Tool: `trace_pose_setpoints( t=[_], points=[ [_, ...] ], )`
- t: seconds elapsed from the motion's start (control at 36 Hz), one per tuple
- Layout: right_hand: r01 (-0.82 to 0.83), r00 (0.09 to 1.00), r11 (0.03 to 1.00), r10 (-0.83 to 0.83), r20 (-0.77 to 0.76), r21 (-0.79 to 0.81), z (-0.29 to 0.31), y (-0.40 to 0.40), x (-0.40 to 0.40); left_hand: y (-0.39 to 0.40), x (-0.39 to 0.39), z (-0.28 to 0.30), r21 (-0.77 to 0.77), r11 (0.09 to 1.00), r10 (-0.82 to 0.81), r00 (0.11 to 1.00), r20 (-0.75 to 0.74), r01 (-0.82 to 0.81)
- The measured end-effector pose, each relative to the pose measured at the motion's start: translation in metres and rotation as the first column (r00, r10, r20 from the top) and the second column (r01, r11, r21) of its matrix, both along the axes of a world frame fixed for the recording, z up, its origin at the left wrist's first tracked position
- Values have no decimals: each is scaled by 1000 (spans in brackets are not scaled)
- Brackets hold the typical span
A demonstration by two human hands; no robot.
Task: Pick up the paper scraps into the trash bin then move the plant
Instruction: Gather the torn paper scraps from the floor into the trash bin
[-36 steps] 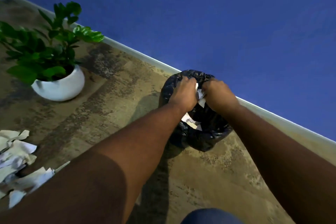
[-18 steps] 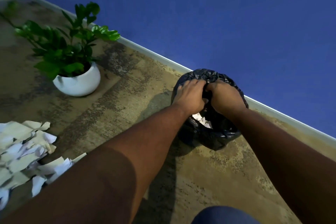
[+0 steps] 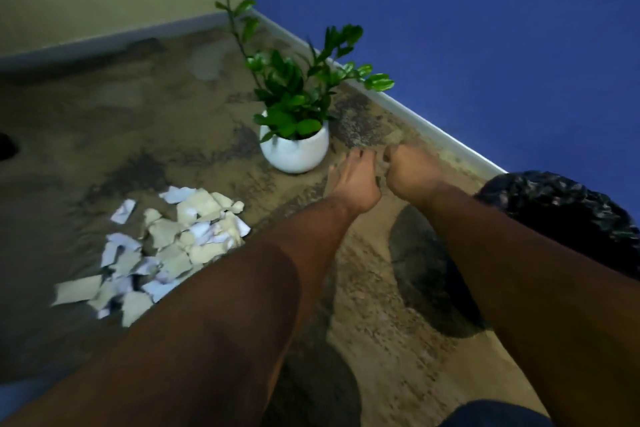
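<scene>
Plant (image 3: 298, 94) upright in pot (image 3: 294, 152); hands (image 3: 381, 177) seemingly empty.

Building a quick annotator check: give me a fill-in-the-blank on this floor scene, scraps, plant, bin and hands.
1. The plant stands in a round pot whose colour is ____.
2. The pile of paper scraps lies on the ____, not in the trash bin.
3. The bin is lined with a bag whose colour is ____.
4. The left hand and the right hand hold ____; neither grip touches a scrap.

Missing words: white; floor; black; nothing
</scene>
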State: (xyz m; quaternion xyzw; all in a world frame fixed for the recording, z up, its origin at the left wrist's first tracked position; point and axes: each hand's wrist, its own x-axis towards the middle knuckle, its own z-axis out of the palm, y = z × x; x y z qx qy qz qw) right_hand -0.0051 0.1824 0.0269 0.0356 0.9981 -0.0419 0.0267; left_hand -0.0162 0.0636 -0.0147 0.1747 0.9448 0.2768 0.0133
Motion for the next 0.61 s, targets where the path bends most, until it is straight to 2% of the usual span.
trace_pose_setpoints(
  t=[0.14,0.33,0.44,0.53,0.61],
  points=[
    [-95,994,995,95,55,-9,-35,-63,-23,-85,-15,-13,-174,983,69,995,69,-57],
    [-349,889,936,349,296,-54,-67,-120,-40,-181,-23,-45,-331,942,57,941,334,61],
    [-492,793,870,448,412,1,-88,-135,-31,-196,0,-80,-399,909,69,900,430,122],
    [-543,738,840,486,468,-17,-106,-137,-18,-193,22,-105,-389,900,7,884,467,198],
    [-571,691,818,524,498,-70,-125,-137,-3,-190,44,-125,-415,883,16,869,494,219]
  ],
)
